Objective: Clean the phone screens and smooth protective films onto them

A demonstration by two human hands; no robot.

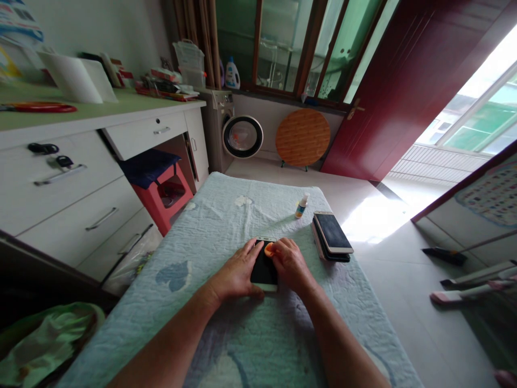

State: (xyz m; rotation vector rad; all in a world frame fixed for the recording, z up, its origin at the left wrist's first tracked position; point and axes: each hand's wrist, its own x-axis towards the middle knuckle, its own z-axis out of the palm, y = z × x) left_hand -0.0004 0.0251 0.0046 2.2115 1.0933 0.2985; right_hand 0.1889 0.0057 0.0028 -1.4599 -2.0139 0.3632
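Note:
A smartphone [264,272] with a dark screen and pale borders lies face up on the cloth-covered table [226,202]. Along the phone's left side my left hand [238,272] rests, its fingers and thumb spread to steady it against the cloth. My right hand [288,261] pinches a small orange cloth [269,249] and presses it on the upper part of the screen. The right fingertips are partly hidden behind that hand.
A small spray bottle [301,206] stands on the table beyond my right hand. To its right is a stack of phones [333,233] near the table's right edge. A white drawer desk [81,205], a red stool [163,191] and a bin [52,339] flank the left side.

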